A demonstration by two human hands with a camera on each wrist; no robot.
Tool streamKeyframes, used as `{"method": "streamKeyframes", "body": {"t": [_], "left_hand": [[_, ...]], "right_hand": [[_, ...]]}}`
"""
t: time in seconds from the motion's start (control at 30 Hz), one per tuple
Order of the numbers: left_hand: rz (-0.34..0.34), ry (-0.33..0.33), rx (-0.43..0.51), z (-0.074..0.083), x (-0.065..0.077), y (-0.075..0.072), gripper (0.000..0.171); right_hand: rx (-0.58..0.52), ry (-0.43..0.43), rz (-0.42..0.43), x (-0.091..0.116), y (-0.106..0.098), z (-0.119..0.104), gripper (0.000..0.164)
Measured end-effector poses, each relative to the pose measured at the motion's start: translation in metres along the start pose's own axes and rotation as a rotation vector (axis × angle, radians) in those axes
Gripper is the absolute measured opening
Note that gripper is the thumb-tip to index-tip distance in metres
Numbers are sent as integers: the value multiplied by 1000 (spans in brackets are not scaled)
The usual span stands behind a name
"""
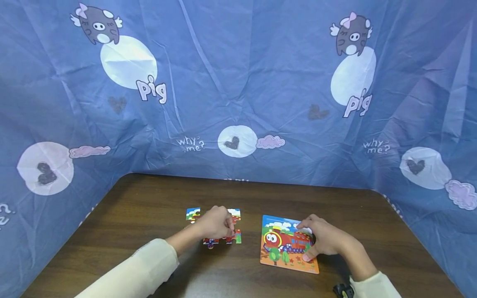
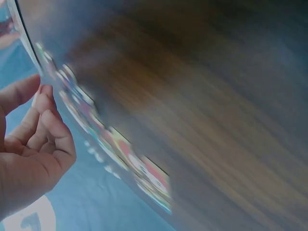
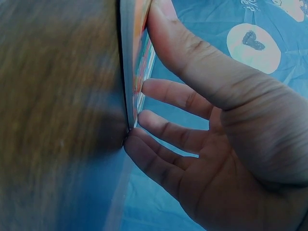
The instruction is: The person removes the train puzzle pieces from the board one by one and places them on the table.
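My left hand [image 1: 216, 223] is over a group of jigsaw pieces [image 1: 193, 213] on the table, its fingers bent downward. In the left wrist view the thumb and bent fingers [image 2: 60, 127] come close together, and nothing shows between them. Colourful pieces [image 2: 118, 142] lie in a row just beyond the fingertips. Part of the group is hidden under the hand. On the right lies a flat picture board [image 1: 273, 254] with a red cartoon train. My right hand [image 1: 326, 238] rests at its right side, thumb and fingers spread on it. The right wrist view shows fingertips [image 3: 149, 86] along the board's edge.
The brown wooden table [image 1: 149, 207] has rounded far corners. Behind it and at both sides hangs a blue cloth [image 1: 238, 95] printed with pigs, hearts and clouds. A black strap [image 1: 343, 290] is around the right wrist.
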State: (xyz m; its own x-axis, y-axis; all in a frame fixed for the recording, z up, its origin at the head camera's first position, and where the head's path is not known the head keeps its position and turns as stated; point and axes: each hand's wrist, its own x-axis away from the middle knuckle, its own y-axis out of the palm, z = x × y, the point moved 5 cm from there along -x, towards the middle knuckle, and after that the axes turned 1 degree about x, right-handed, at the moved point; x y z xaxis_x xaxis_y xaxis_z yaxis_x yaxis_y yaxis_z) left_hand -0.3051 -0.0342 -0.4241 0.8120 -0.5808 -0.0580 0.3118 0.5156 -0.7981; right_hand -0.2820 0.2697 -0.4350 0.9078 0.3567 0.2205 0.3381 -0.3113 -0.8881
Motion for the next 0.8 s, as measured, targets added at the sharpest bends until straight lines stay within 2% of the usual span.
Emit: {"method": "streamKeyframes", "body": {"t": [0.13,0.33,0.43,0.53,0.67,0.8], "left_hand": [[-46,47,26,15,-8,15,12],[-134,103,-1,39,-18,39,15],[-191,128,-2,49,-22,50,20],[-242,144,8,58,-24,59,33],[-259,153,-17,64,-27,67,48],[-255,132,-38,65,-30,71,51]], "right_hand": [[1,-2,4,0,0,0,80],[-7,-3,-6,0,1,0,80],[-12,-2,-17,0,0,1,79],[-15,-11,-15,1,-1,1,79],[-22,-34,-8,1,-2,0,79],[-29,-39,-12,2,-2,0,80]]}}
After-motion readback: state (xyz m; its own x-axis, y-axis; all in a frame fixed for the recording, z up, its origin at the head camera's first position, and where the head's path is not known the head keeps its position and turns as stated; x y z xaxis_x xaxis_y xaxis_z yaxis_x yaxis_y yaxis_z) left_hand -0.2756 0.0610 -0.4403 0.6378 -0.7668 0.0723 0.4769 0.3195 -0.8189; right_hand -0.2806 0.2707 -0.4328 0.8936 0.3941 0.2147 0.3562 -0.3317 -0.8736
